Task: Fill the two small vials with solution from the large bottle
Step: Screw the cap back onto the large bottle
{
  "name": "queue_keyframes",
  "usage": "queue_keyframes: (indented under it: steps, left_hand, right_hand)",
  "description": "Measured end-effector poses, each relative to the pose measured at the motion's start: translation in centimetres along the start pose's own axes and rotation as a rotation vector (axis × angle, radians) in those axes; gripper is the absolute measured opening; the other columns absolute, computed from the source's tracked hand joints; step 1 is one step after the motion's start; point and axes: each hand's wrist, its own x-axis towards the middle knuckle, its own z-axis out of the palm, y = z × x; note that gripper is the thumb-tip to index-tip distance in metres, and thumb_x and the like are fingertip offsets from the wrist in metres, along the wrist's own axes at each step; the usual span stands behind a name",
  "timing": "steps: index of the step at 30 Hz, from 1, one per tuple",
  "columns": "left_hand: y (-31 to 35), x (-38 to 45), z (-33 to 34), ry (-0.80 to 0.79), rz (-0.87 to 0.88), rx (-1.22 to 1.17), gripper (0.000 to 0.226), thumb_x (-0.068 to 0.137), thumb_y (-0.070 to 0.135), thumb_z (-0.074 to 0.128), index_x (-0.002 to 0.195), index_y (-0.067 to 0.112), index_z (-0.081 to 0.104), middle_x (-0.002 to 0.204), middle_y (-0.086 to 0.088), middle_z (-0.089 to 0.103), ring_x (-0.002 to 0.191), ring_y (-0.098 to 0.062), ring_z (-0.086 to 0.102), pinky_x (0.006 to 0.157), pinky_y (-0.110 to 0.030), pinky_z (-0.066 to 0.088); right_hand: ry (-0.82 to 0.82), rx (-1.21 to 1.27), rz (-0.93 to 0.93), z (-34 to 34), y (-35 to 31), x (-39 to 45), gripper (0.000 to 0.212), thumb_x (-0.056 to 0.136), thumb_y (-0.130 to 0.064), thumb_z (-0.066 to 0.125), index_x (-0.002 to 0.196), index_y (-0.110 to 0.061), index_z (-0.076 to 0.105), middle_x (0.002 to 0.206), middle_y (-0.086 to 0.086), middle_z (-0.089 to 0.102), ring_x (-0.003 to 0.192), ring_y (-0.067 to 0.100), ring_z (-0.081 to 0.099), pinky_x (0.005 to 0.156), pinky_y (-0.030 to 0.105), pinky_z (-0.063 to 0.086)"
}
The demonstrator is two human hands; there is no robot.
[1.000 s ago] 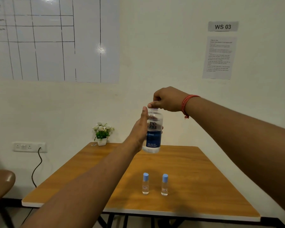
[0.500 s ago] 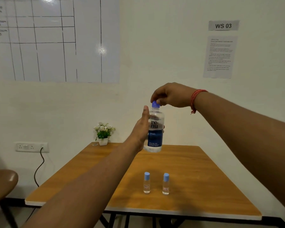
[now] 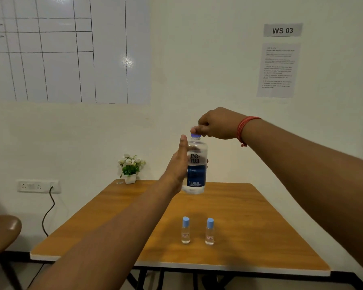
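My left hand (image 3: 177,166) grips the large clear bottle (image 3: 195,166) with a dark blue label, holding it upright in the air above the wooden table (image 3: 239,222). My right hand (image 3: 216,123) reaches over the bottle's top and pinches its blue cap (image 3: 195,135). Two small vials stand side by side on the table below, both with light blue caps on: the left vial (image 3: 185,230) and the right vial (image 3: 209,231).
A small white pot of flowers (image 3: 130,168) sits at the table's far left corner. A brown chair seat (image 3: 0,233) is at the left edge. A wall socket with a black cable (image 3: 39,186) is on the wall.
My right hand has turned on the bottle's cap, its fingers now curled more tightly around it. The bottle stays at about the same height; the vials have not moved.
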Motion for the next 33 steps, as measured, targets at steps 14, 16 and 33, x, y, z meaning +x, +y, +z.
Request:
queue_keyframes:
  steps: [14, 16, 33]
  left_hand:
    - [0.2, 0.0, -0.1, -0.004, -0.021, 0.022, 0.076, 0.087, 0.081, 0.022, 0.114, 0.024, 0.065, 0.096, -0.015, 0.077, 0.090, -0.032, 0.074, 0.092, -0.049, 0.057]
    - [0.2, -0.1, 0.0, 0.004, -0.018, 0.020, 0.073, 0.088, 0.079, 0.021, 0.110, 0.026, 0.066, 0.096, -0.015, 0.077, 0.091, -0.032, 0.074, 0.092, -0.049, 0.057]
    - [0.7, -0.2, 0.2, -0.001, -0.006, 0.004, 0.073, 0.090, 0.077, 0.020, 0.110, 0.024, 0.066, 0.091, -0.012, 0.077, 0.086, -0.029, 0.074, 0.087, -0.045, 0.058]
  right_hand:
    - [0.035, 0.092, -0.057, 0.5, -0.2, -0.1, 0.024, 0.100, -0.034, 0.047, 0.107, -0.017, 0.063, 0.087, -0.003, 0.062, 0.086, 0.016, 0.055, 0.066, 0.024, 0.038]
    - [0.049, 0.085, -0.046, 0.8, -0.2, 0.1, 0.032, 0.098, -0.043, 0.047, 0.102, -0.016, 0.062, 0.085, -0.003, 0.060, 0.083, 0.016, 0.054, 0.068, 0.027, 0.039]
    - [0.123, 0.212, -0.109, 0.5, 0.2, -0.6, 0.020, 0.099, -0.024, 0.051, 0.112, -0.021, 0.066, 0.111, -0.004, 0.066, 0.101, 0.013, 0.054, 0.085, 0.025, 0.038]
